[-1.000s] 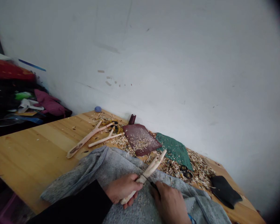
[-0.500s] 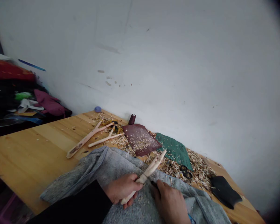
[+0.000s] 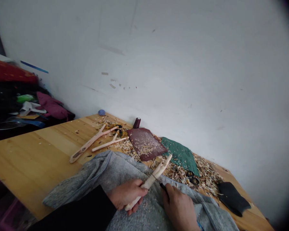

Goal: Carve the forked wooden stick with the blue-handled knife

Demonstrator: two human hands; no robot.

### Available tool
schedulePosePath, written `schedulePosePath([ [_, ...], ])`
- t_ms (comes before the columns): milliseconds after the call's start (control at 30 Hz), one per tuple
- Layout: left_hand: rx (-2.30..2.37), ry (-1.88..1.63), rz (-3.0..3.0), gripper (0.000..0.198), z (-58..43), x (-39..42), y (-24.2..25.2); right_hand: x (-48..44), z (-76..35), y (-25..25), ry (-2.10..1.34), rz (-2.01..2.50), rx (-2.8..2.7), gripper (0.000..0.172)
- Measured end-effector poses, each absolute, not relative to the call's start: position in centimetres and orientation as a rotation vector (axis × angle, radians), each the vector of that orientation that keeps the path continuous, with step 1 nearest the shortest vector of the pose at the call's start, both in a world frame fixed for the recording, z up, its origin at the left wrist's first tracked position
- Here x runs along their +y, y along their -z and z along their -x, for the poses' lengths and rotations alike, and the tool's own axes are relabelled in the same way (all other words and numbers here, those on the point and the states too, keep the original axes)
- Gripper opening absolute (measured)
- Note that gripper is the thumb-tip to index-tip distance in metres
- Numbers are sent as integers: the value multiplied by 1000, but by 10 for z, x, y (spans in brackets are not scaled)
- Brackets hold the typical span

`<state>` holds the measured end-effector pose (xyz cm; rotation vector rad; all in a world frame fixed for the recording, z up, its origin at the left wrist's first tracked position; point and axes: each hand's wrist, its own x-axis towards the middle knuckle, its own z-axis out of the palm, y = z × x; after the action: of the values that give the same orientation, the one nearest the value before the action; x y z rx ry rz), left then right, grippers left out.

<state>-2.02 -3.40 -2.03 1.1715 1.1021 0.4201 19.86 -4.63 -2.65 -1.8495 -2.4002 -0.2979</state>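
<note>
Two pale peeled forked sticks point(image 3: 86, 146) lie on the light wooden bench point(image 3: 26, 157), beside a maroon sheet point(image 3: 146, 144), a green sheet point(image 3: 180, 154) and scattered wood shavings point(image 3: 207, 175).

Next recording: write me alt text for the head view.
The left hand grips a forked stick over a grey cloth while the right hand sets a knife against it. Shavings and two more sticks lie on the wooden table by a white wall.
</note>
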Motion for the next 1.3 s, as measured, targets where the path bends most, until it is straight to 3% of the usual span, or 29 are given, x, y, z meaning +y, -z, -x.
schedulePosePath([
  [400, 1090, -421, -1183, 5, 21, -35, 17, -50, -189, 29, 178, 1778, -2559, 23],
  [633, 1123, -420, -1173, 4, 19, -35, 16, -44, -201, 23, 263, 2002, -2407, 25],
  [833, 1108, -417, -1178, 5, 20, -36, 15, -49, -192, 31, 145, 1751, -2566, 23],
  [1100, 1132, -397, -1176, 6, 19, -36, 14, -45, -200, 24, 198, 1966, -2420, 27],
  [1300, 1125, -422, -1165, 4, 20, -36, 14, -48, -194, 28, 135, 1823, -2544, 24],
])
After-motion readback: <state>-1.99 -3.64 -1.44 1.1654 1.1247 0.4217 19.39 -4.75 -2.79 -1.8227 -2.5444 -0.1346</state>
